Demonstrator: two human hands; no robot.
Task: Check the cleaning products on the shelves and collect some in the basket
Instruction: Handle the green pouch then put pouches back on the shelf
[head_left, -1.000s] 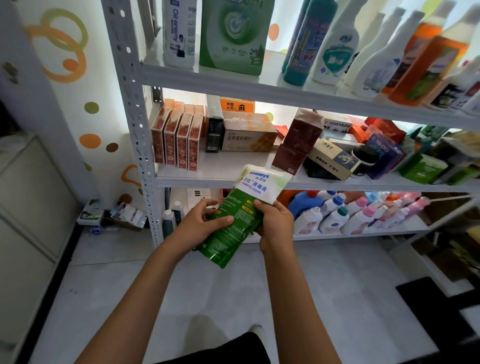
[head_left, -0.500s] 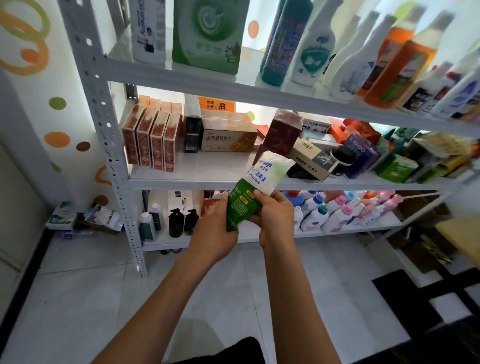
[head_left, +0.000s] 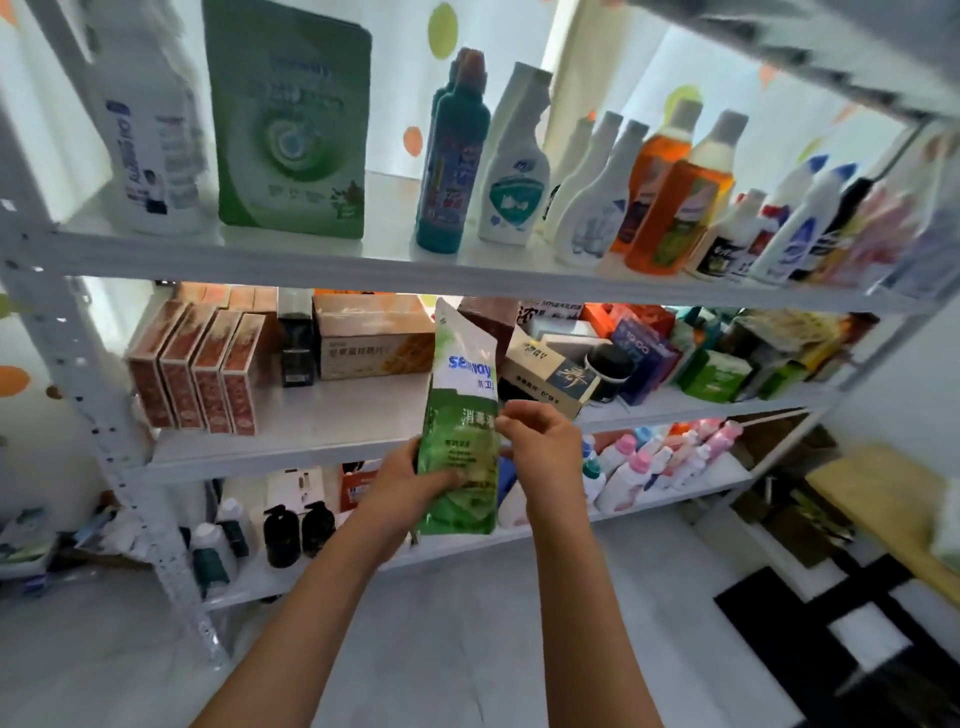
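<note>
- Head view: your two hands hold a green-and-white refill pouch (head_left: 460, 415) upright in front of the middle shelf (head_left: 332, 421) of a white metal rack.
- Your left hand (head_left: 410, 480) grips the pouch low down, thumb across its front face.
- Your right hand (head_left: 540, 441) pinches the pouch's right edge at mid-height, fingers curled.
- The pouch top overlaps a dark brown carton behind it; contact cannot be told.
- Middle shelf, left of the pouch: a row of red-brown boxes (head_left: 200, 371), a black bottle, then a tan cardboard box (head_left: 374, 343).
- Right of the pouch: a beige-and-navy box (head_left: 553, 371), a black jar (head_left: 608, 364), and mixed cartons beyond, blurred.
- Upper shelf: a white bottle, a large green pouch (head_left: 291, 130), a teal bottle (head_left: 452, 166), white spray bottles and orange bottles (head_left: 675, 202).
- Bottom shelf (head_left: 467, 543): black pump bottles (head_left: 298, 532) at left, white bottles with pink and blue caps (head_left: 660, 462) behind your right wrist.
- Grey tiled floor lies below your forearms.
</note>
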